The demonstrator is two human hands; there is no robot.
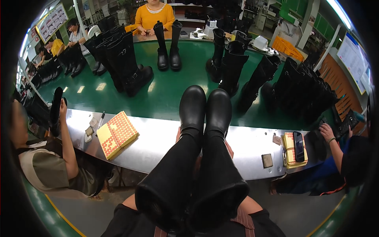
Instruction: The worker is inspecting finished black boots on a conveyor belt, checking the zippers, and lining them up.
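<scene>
A pair of tall black boots is held up in front of me, toes pointing away and the open shaft tops toward me. My left hand [178,134] grips the left boot [172,168] from its outer side near the ankle; only a few fingertips show. On the other side my right hand [229,149] holds the right boot [219,168], with most of the hand hidden behind the shaft. The two boots touch along their feet. Below them lies the metal edge [154,136] of the work table.
Stacks of yellow sticker sheets [117,134] lie left and right, the right one under a phone [299,146]. Many black boots [126,67] stand on the green table surface [158,94]. Co-workers sit close on both sides; a person in orange [154,17] is across the table.
</scene>
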